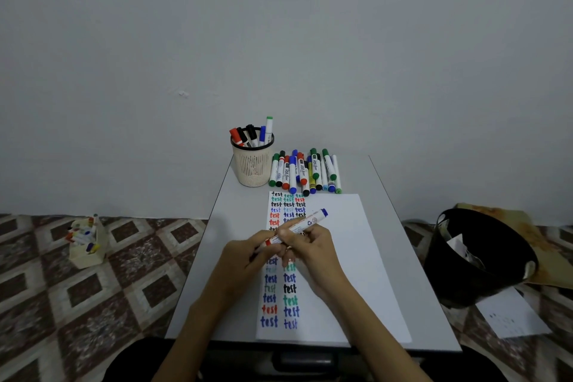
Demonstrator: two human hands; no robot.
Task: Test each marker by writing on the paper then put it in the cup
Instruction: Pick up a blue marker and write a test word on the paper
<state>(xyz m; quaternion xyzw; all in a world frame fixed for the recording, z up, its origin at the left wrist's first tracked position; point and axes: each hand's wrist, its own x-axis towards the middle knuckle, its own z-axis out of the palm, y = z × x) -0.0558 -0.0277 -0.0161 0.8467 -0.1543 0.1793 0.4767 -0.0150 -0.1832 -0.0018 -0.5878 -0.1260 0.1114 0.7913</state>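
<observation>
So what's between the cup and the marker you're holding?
Head view: between the cup and the marker there's a strip of bare table, then the top of the paper with rows of coloured test words. The loose markers lie to the right.

Dim, flat indoor light; soft shadows, no glare; wide-angle bending at edges; slight overall softness.

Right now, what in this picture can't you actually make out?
All in the head view:
- Writing end of the white-barrelled marker with the blue end: covered by the left hand; capped or not, unclear.
- Middle rows of "test" on the white paper sheet: hidden under both hands, the right hand included.
- Label print on the loose coloured markers: too small.
- Inside of the black round bin: too dark.
</observation>
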